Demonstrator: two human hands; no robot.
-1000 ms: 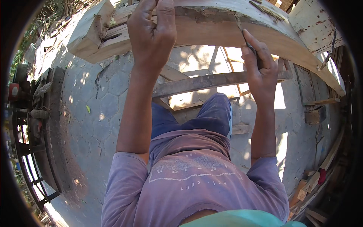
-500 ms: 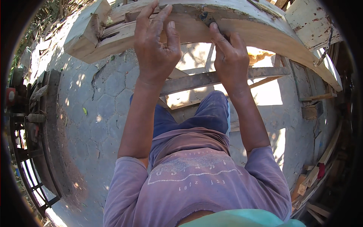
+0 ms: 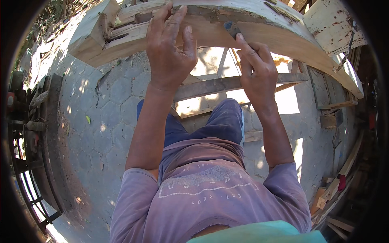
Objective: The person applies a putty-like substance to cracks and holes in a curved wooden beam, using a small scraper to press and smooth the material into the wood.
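Note:
A long, curved, pale wooden beam spans the top of the head view, with a brownish-grey smeared strip along its near edge. Over the notched part of the beam is my left hand, its fingers stretched and spread, the fingertips at the beam's edge. My right hand is closed around a putty knife. Only the dark, short, flat blade shows; the fingers hide its handle. Its tip lies against or just in front of the beam's near side, below the smeared strip; contact is hard to make out.
A wooden crossbar of a support stands beneath the beam, in front of my knees. A paint-spotted pale board sits at the beam's right end. Dark metal framework stands at left; scrap wood lies at lower right.
My right hand has moved right and slightly down with the putty knife, and more of the blade shows away from the smeared strip. My left hand has shifted slightly.

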